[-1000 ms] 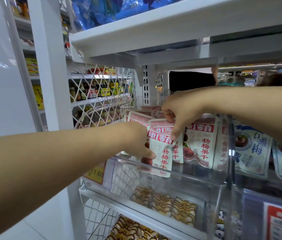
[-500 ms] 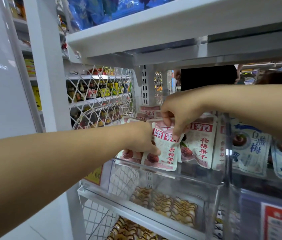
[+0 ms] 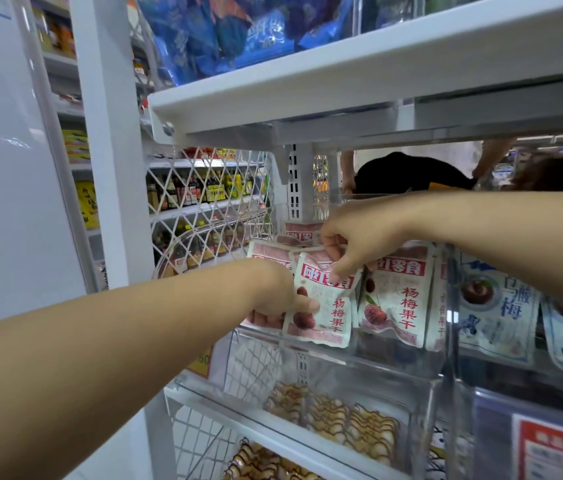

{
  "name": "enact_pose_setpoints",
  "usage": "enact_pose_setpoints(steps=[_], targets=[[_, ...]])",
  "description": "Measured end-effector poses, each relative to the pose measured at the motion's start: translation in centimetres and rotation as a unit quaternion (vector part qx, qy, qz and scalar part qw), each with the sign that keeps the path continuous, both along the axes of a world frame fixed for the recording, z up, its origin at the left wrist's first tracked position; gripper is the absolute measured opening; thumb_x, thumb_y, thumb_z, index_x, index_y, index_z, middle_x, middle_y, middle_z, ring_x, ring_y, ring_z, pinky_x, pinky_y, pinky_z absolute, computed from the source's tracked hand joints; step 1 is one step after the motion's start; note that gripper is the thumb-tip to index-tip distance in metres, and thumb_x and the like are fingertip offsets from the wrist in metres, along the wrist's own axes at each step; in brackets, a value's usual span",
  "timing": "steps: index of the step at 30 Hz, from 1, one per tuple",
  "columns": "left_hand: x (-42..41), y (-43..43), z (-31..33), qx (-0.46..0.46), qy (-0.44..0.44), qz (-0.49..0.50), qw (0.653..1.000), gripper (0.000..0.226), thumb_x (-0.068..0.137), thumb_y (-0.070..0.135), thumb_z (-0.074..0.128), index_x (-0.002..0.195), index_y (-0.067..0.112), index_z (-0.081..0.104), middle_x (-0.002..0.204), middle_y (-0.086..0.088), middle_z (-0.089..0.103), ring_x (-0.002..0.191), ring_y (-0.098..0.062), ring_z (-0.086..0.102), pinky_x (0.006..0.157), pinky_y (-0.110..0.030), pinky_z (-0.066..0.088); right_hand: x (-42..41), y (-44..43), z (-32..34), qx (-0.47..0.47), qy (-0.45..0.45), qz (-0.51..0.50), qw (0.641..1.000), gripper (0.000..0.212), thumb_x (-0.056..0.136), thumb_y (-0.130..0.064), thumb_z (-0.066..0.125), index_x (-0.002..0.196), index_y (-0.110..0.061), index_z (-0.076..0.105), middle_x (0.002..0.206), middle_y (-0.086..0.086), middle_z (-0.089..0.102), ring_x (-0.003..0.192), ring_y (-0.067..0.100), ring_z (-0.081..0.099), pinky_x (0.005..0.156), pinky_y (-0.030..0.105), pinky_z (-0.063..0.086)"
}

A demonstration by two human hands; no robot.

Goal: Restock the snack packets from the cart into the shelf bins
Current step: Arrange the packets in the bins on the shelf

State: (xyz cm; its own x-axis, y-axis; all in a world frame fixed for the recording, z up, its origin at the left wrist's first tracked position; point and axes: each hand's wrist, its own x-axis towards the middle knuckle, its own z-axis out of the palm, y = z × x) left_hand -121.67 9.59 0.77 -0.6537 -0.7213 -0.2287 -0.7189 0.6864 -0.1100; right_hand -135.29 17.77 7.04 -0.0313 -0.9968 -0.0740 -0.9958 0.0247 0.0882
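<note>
Both hands work at a clear plastic shelf bin (image 3: 339,362) holding red-and-white dried-fruit snack packets. My left hand (image 3: 280,292) grips the lower left side of the front packet (image 3: 325,306), thumb on its face. My right hand (image 3: 356,244) reaches in from the right and pinches the same packet's top edge. More packets of the same kind (image 3: 394,299) stand upright to the right and behind in the bin. The cart is out of view.
A white shelf (image 3: 342,81) with blue bags hangs close above the bin. Blue-and-white plum packets (image 3: 498,313) fill the bin to the right. Yellow wrapped snacks (image 3: 342,420) sit in the bins below. A person in black stands behind the rack.
The front packet has gone from tilted and hanging over the bin's front edge to more upright, deeper in the bin. Both hands stayed on it.
</note>
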Motion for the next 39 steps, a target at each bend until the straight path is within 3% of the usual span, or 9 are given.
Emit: enact_pose_setpoints(steps=[3, 6, 9, 12, 17, 20, 24, 32, 39], targets=[[-0.1, 0.4, 0.1, -0.020, -0.026, 0.003, 0.999, 0.071, 0.097, 0.072, 0.029, 0.097, 0.010, 0.065, 0.088, -0.006, 0.065, 0.086, -0.025, 0.058, 0.080, -0.035, 0.039, 0.1, 0.0, 0.1, 0.002, -0.003, -0.004, 1.000, 0.033, 0.084, -0.044, 0.076, 0.092, -0.016, 0.061, 0.084, 0.000, 0.072, 0.069, 0.014, 0.065, 0.054, 0.020, 0.041], [0.1, 0.3, -0.1, -0.031, -0.046, -0.012, 0.998, 0.079, 0.096, 0.074, 0.024, 0.111, 0.008, 0.067, 0.111, -0.009, 0.065, 0.108, -0.028, 0.058, 0.091, -0.039, 0.037, 0.1, 0.0, 0.1, 0.000, -0.004, -0.007, 1.000, 0.037, 0.084, -0.045, 0.076, 0.095, -0.012, 0.063, 0.083, 0.002, 0.074, 0.063, 0.013, 0.066, 0.053, 0.022, 0.043], [0.5, 0.1, 0.1, 0.023, 0.015, -0.035, 0.999, 0.070, 0.097, 0.069, 0.035, 0.137, 0.015, 0.056, 0.132, -0.006, 0.062, 0.121, -0.028, 0.057, 0.108, -0.042, 0.041, 0.0, -0.2, 0.0, -0.001, -0.015, -0.013, 1.000, 0.037, 0.083, -0.046, 0.076, 0.093, -0.011, 0.065, 0.077, -0.001, 0.072, 0.062, 0.013, 0.067, 0.055, 0.022, 0.045], [0.8, 0.5, 0.7, 0.032, 0.056, -0.054, 0.996, 0.062, 0.098, 0.061, 0.044, 0.142, 0.017, 0.048, 0.133, -0.006, 0.061, 0.118, -0.028, 0.058, 0.103, -0.037, 0.043, 0.0, -0.3, 0.0, 0.001, -0.006, -0.024, 1.000, 0.039, 0.082, -0.049, 0.075, 0.092, -0.013, 0.065, 0.080, 0.002, 0.075, 0.065, 0.015, 0.068, 0.058, 0.023, 0.046], [0.6, 0.7, 0.5, -0.012, 0.023, -0.026, 0.999, 0.072, 0.093, 0.070, 0.044, 0.129, 0.010, 0.059, 0.119, -0.008, 0.067, 0.106, -0.029, 0.063, 0.096, -0.038, 0.048, 0.0, 0.0, 0.1, 0.011, 0.018, -0.024, 0.999, 0.044, 0.083, -0.053, 0.073, 0.098, -0.012, 0.066, 0.088, 0.000, 0.073, 0.077, 0.020, 0.067, 0.057, 0.025, 0.043], [0.6, 0.3, 0.4, 0.005, 0.047, -0.022, 0.999, 0.066, 0.096, 0.067, 0.044, 0.103, 0.006, 0.069, 0.096, -0.006, 0.074, 0.089, -0.024, 0.069, 0.086, -0.034, 0.052, 0.2, 0.4, 0.4, 0.010, 0.043, -0.017, 0.999, 0.050, 0.083, -0.054, 0.072, 0.102, -0.009, 0.064, 0.090, 0.001, 0.065, 0.075, 0.017, 0.054, 0.058, 0.026, 0.038], [0.6, 0.2, 0.4, 0.039, 0.071, -0.010, 0.997, 0.057, 0.097, 0.063, 0.048, 0.074, 0.013, 0.064, 0.074, 0.003, 0.070, 0.076, -0.019, 0.067, 0.088, -0.033, 0.055, 0.2, 0.3, 0.4, 0.013, 0.062, -0.011, 0.998, 0.045, 0.081, -0.053, 0.074, 0.094, -0.013, 0.059, 0.087, 0.000, 0.058, 0.074, 0.016, 0.049, 0.060, 0.028, 0.036], [0.6, 0.7, 1.1, 0.061, 0.024, 0.000, 0.998, 0.057, 0.100, 0.060, 0.043, 0.062, 0.018, 0.052, 0.063, 0.004, 0.055, 0.059, -0.014, 0.053, 0.055, -0.023, 0.040, 0.3, 0.3, 0.8, -0.023, 0.067, 0.015, 0.997, 0.039, 0.077, -0.053, 0.078, 0.081, -0.019, 0.061, 0.081, -0.003, 0.064, 0.074, 0.015, 0.056, 0.062, 0.027, 0.041], [2.2, 1.8, 2.2, -0.006, 0.054, 0.009, 0.998, 0.056, 0.098, 0.059, 0.048, 0.066, 0.016, 0.061, 0.059, 0.006, 0.063, 0.057, -0.012, 0.060, 0.072, -0.028, 0.052, 1.9, 1.6, 1.7, -0.049, 0.052, 0.037, 0.997, 0.033, 0.083, -0.046, 0.074, 0.090, -0.016, 0.063, 0.082, -0.002, 0.063, 0.070, 0.013, 0.053, 0.064, 0.027, 0.044]])
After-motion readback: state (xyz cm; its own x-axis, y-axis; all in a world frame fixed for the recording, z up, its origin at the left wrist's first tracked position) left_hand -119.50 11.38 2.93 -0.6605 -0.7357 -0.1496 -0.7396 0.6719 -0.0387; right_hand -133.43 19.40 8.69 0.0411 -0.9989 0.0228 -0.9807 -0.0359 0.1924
